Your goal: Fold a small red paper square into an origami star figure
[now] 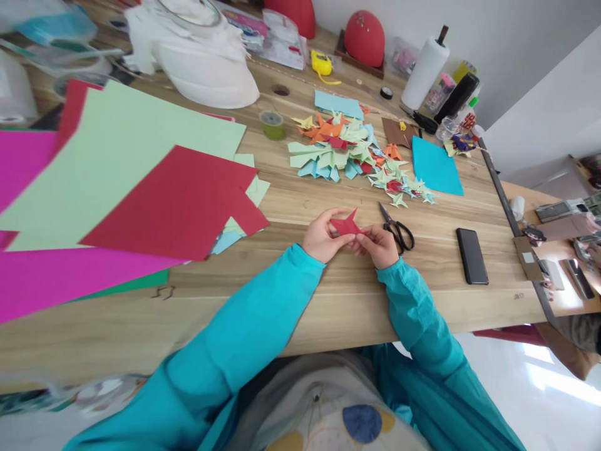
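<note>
A small folded red paper piece (pixel 346 224) with pointed tips is pinched between both my hands over the wooden table (pixel 328 300). My left hand (pixel 322 237) grips its left side with fingers closed. Its right side is held by my right hand (pixel 379 245), also closed. Black-handled scissors (pixel 398 230) lie just right of my right hand. Behind them spreads a pile of folded paper figures (pixel 357 156) in green, blue, orange and red.
Large sheets of red (pixel 173 203), pale green (pixel 117 144) and magenta paper (pixel 56 275) cover the left of the table. A black phone (pixel 472 255) lies at the right, a teal sheet (pixel 436 166) beyond it. A paper towel roll (pixel 425 72), small green tape roll (pixel 273 124) and white bowl (pixel 206 66) stand at the back.
</note>
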A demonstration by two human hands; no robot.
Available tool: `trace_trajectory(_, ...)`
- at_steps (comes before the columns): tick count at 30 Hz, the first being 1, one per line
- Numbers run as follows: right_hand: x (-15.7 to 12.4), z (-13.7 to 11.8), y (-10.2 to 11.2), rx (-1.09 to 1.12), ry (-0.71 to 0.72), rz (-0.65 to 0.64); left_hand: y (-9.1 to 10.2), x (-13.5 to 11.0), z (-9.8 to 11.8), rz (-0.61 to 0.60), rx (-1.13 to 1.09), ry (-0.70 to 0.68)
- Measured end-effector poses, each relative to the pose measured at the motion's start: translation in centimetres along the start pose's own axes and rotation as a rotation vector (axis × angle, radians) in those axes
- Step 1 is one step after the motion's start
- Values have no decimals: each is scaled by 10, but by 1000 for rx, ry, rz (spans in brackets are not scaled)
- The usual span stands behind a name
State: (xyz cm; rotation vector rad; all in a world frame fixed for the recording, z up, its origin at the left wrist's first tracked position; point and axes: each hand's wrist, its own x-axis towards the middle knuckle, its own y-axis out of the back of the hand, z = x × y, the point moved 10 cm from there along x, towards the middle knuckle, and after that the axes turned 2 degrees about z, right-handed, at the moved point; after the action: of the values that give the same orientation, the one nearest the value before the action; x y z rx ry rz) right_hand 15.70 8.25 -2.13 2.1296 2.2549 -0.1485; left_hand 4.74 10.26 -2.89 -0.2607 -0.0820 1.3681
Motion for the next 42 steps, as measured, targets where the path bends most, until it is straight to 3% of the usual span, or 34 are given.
trace_trajectory(11, 2, 11, 6, 95, -105, 36, -5, -1, 2, -79, -102, 110)
trace_trajectory(17, 6, 11, 21, 150, -86, 138, -1, 1, -10, -38, -209, 167)
trace_trajectory(20, 7, 11, 28, 184, -88, 166, 2, 4, -4, -28, -234, 83)
trace_trajectory(25, 5, 14, 24, 230, -147, 126, 3, 4, 14, -59, -89, -108)
trace_trajectory(35, 4, 13, 22, 205, -136, 116, 3, 1, 21, -44, 67, -202)
trace_trajectory(42, 5, 4, 33, 272, -38, 207, 11, -1, 28, 49, 147, -228)
